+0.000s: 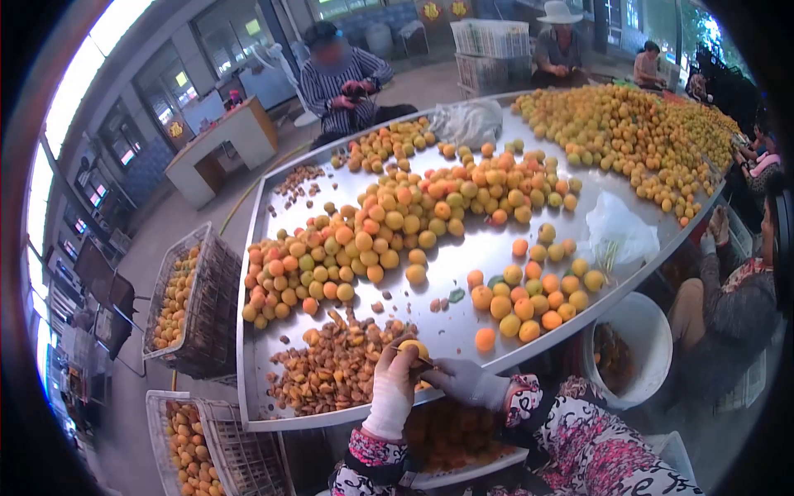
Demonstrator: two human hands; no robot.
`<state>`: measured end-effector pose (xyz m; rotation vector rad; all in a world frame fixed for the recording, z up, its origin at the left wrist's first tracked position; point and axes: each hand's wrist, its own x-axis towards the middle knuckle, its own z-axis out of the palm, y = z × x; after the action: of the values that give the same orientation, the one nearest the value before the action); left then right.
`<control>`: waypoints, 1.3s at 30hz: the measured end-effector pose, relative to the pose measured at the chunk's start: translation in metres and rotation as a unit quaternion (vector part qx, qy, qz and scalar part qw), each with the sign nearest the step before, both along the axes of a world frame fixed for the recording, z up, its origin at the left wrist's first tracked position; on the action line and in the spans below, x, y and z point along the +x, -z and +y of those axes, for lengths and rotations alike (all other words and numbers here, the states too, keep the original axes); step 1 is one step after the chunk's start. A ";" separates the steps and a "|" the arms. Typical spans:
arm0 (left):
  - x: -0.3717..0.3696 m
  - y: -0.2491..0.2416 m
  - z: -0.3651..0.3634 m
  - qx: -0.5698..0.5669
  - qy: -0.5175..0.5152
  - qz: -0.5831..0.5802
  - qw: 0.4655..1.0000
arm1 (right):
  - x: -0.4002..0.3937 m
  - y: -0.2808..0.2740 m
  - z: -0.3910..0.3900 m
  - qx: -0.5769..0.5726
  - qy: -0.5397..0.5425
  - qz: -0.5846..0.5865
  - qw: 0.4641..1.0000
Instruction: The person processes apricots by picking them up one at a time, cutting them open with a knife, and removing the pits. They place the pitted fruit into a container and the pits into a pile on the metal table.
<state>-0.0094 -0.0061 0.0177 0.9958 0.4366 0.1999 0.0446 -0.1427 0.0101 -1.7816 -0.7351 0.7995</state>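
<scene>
My left hand [397,372], wrapped in white at the wrist, is closed on a yellow-orange apricot [413,349] over the table's front edge. My right hand [463,381], in a grey glove, meets it from the right with its fingers pressed together; a thin dark object shows between the hands, too small to name. A heap of brown pits [322,376] lies left of my hands on the metal table [463,273]. Whole apricots [538,302] lie to the right, and a long band of apricots [364,240] crosses behind.
Crates of apricots [186,314] stand at the left. A white bucket [653,355] is below the table's right edge, beside a seated person [719,289]. Plastic bags [620,231] and a large apricot pile [612,124] lie farther back. Several people sit around the table.
</scene>
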 end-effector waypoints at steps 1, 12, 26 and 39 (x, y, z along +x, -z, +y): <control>0.000 -0.001 0.001 0.003 0.000 -0.011 1.000 | 0.001 -0.007 -0.001 0.002 -0.021 -0.012 1.000; 0.004 0.027 0.020 -0.018 -0.107 -0.078 0.991 | 0.017 0.013 -0.002 0.014 -0.012 -0.082 0.996; -0.006 -0.011 -0.021 0.648 0.045 -0.150 0.745 | 0.024 0.002 0.004 0.181 0.103 0.262 0.943; -0.019 -0.022 -0.020 0.658 0.169 -0.098 0.727 | 0.011 0.010 -0.004 0.208 0.081 0.182 0.957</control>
<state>-0.0286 -0.0261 0.0400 2.4159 -0.1954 0.2803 0.0554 -0.1471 0.0006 -1.2516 -0.4620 0.7679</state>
